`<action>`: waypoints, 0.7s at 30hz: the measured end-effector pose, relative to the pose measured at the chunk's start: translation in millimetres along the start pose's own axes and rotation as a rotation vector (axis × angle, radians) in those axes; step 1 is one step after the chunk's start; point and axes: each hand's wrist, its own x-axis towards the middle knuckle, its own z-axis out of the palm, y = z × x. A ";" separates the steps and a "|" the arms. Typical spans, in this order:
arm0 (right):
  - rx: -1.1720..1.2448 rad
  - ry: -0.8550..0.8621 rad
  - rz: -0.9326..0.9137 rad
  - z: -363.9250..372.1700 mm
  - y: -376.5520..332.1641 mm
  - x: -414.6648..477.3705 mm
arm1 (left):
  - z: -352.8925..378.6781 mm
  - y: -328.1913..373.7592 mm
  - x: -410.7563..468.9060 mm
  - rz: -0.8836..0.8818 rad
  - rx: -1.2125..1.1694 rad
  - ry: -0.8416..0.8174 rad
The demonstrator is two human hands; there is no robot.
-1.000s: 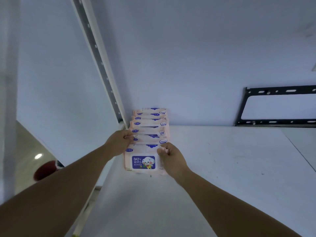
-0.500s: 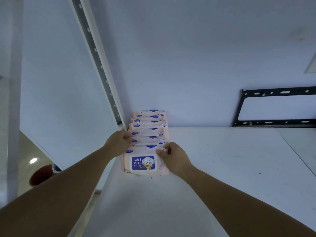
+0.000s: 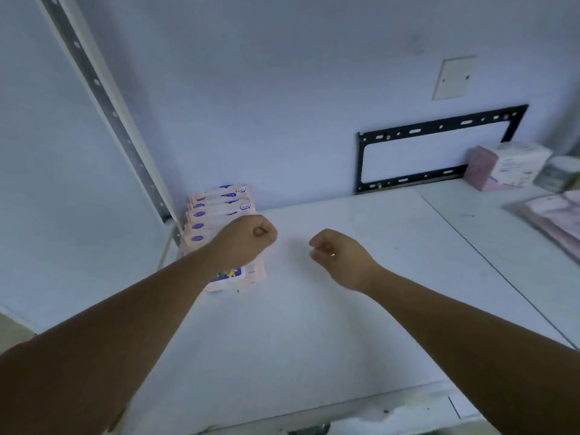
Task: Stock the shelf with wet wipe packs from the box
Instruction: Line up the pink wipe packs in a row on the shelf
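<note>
Head view: the left hand (image 3: pixel 248 237) has its fingers curled together into a fist, gripping nothing, and sits in front of the row of wet wipe packs (image 3: pixel 219 208), hiding part of the front pack. The right hand (image 3: pixel 340 255) is likewise curled, fingers together and holding nothing, over bare shelf (image 3: pixel 314 334) well apart from the packs. The packs stand overlapped in 1 row at the shelf's left rear corner, beside the perforated upright (image 3: pixel 103 95). A black wall bracket (image 3: pixel 439 127) and tissue boxes (image 3: pixel 508 166) occupy the right rear.
</note>
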 end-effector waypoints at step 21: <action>-0.102 0.451 0.277 -211.7 211.4 -335.8 | 298.1 295.2 -116.7 0.448 0.101 -0.685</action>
